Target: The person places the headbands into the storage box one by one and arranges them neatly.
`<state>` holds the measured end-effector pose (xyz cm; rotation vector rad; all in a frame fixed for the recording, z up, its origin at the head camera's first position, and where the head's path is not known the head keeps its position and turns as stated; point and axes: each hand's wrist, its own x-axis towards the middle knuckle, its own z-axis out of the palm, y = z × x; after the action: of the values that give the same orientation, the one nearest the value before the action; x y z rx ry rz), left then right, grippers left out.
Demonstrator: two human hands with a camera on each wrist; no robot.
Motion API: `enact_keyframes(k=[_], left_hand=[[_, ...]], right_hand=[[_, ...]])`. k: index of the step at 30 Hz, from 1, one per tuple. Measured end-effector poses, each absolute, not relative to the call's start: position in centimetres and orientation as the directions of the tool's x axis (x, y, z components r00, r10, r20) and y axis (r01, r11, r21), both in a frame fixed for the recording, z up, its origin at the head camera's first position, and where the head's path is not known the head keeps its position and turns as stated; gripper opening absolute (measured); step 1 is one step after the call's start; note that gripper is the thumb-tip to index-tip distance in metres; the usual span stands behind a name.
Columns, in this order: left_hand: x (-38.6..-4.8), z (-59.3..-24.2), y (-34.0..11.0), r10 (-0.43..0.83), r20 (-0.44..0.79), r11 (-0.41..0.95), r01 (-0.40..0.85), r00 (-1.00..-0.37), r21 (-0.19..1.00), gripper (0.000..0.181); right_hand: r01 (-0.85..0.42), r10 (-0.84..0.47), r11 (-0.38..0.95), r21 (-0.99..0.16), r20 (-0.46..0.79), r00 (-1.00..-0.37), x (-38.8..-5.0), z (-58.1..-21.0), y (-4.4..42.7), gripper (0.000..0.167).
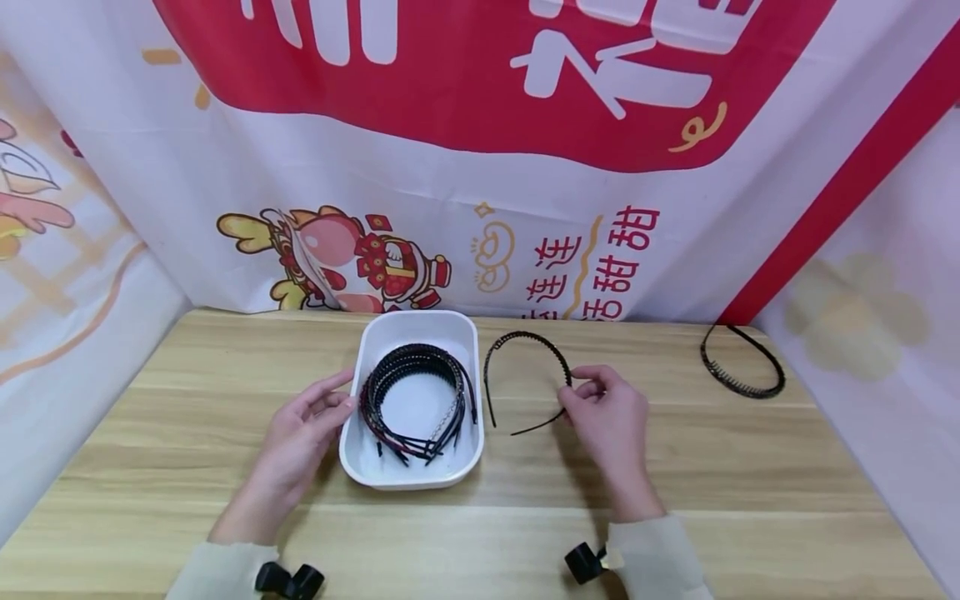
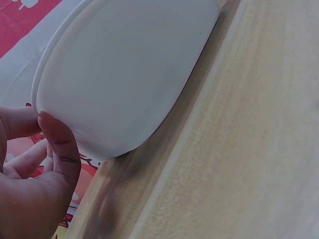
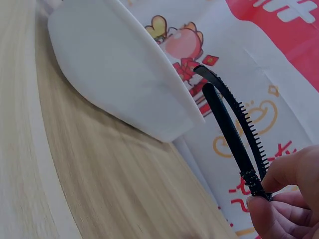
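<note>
A white plastic tub (image 1: 480, 442) stands on the wooden table, with a bundle of dark headbands (image 1: 390, 362) nested inside it. At the tub's left edge, my left hand (image 1: 303, 429) pinches the rim between thumb and fingers; the left wrist view shows the thumb (image 2: 60, 142) at that rim. My right hand (image 1: 611, 417) holds a black toothed headband (image 1: 525, 336) by its right arm, just right of the tub. In the right wrist view the headband (image 3: 229, 132) is seen edge-on, its comb teeth visible, pinched between thumb and fingers. It is apart from the tub.
Another black toothed headband (image 1: 750, 390) lies at the table's far right, near the back corner. A printed red and white cloth (image 1: 465, 192) hangs behind the table (image 1: 750, 492), and cloth walls close both sides.
</note>
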<state>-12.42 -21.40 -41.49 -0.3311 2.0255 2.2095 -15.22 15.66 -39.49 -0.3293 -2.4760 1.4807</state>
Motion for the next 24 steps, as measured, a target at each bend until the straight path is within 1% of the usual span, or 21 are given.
enact_keyframes(k=[13,24], left_hand=[[-12.4,-41.5,-21.3,-0.052,-0.250,-0.081,-0.246,-0.967,0.966,0.059],[-12.3,-41.3,-21.3,-0.054,-0.262,-0.061,-0.258,-0.964,0.964,0.060]], right_hand=[[0.017,0.269,0.478,-0.878,0.129,-0.954,-15.7,-37.7,11.9,0.028],[-0.009,0.224,0.511,-0.860,0.143,-0.964,-15.9,-37.4,9.3,0.027]])
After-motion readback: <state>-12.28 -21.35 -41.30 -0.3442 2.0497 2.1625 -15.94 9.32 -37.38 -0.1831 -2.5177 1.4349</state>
